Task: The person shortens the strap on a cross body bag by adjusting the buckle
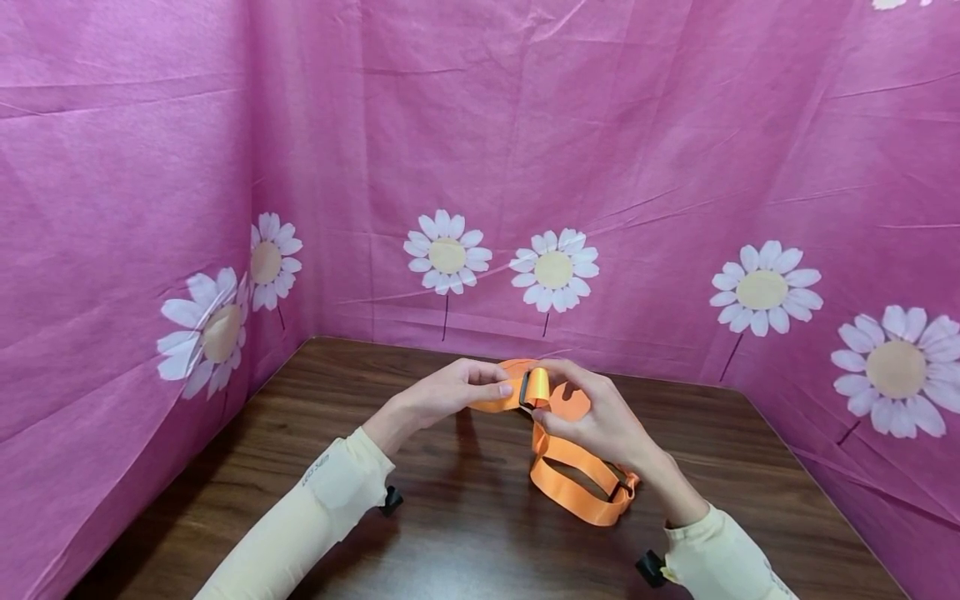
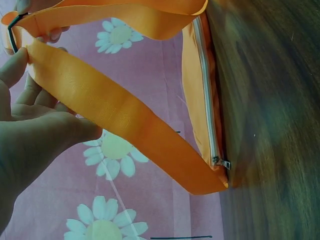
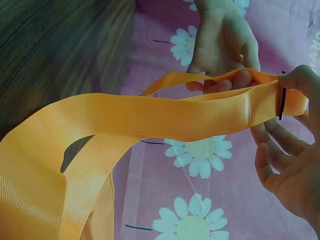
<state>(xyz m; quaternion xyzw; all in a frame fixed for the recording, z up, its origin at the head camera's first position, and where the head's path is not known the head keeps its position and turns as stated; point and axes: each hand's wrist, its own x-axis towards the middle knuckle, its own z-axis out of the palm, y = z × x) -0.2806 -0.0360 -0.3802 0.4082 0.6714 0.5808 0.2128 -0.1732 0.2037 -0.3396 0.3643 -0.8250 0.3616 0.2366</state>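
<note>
An orange zipped bag (image 2: 194,95) stands on the table, its long orange webbing strap (image 1: 573,492) partly raised and partly looped on the wood. My left hand (image 1: 446,393) pinches the strap just left of a black slider buckle (image 1: 525,389). At the buckle, my right hand (image 1: 603,412) holds the strap between thumb and fingers, where a short loop of webbing bulges through. The right wrist view shows the buckle (image 3: 283,96) upright beside the right thumb. Much of the bag is hidden behind the right hand in the head view.
A dark wooden table (image 1: 442,517) lies under the hands. Pink cloth (image 1: 480,150) printed with white daisies hangs behind it and along both sides. A second black buckle (image 1: 621,490) sits on the strap loop at the right.
</note>
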